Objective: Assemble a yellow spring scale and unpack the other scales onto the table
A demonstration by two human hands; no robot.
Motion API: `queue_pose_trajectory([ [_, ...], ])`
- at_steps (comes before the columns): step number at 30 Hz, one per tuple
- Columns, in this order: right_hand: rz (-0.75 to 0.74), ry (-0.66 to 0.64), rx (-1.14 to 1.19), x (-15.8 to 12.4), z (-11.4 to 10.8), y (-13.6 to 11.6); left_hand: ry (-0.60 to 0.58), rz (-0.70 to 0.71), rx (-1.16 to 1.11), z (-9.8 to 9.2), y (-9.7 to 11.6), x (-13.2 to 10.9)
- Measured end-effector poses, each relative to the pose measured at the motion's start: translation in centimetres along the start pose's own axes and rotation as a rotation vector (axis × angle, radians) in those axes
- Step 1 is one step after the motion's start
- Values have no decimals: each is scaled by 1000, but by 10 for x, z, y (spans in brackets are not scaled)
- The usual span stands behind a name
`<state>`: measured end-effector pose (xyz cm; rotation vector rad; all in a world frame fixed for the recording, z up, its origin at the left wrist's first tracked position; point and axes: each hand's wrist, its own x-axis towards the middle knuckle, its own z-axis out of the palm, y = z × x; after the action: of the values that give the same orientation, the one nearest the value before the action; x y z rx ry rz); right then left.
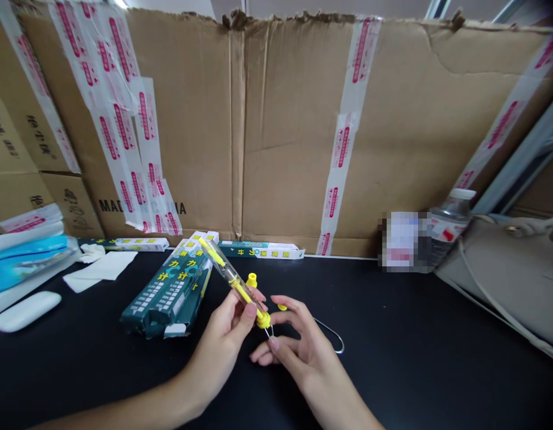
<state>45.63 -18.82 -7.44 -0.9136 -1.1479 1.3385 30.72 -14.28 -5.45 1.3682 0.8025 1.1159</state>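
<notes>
My left hand [233,319] is closed around a clear tubular spring scale [229,273] with yellow parts inside. The tube tilts, its far end up and to the left, its yellow end fitting [263,321] toward my right hand [301,340]. From that fitting sticks out a thin metal wire loop [269,332], which my right thumb and fingers pinch. Behind the hands, a yellow cap [252,279] stands on the black table [375,376]. A small yellow piece [282,307] shows just past my right fingers. A bent metal rod [338,341] lies partly hidden behind my right hand.
Green and white boxes [166,286] lie left of the hands, with more slim boxes [261,250] along the cardboard wall [285,137]. At left are a white case [26,311], paper [101,270] and a blue packet [30,263]. A bottle [451,227] and grey bag [513,275] are right.
</notes>
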Motion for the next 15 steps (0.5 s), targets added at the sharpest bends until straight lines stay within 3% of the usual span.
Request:
queue_pose_trajectory([
  [6, 72, 43, -21, 2, -1, -3, -14, 6, 61, 0, -1, -2],
  [10, 66, 59, -35, 0, -1, -5, -101, 64, 170, -1, -6, -4],
  [15, 42, -6, -67, -4, -1, -7, -87, 103, 291, -2, -8, -3],
])
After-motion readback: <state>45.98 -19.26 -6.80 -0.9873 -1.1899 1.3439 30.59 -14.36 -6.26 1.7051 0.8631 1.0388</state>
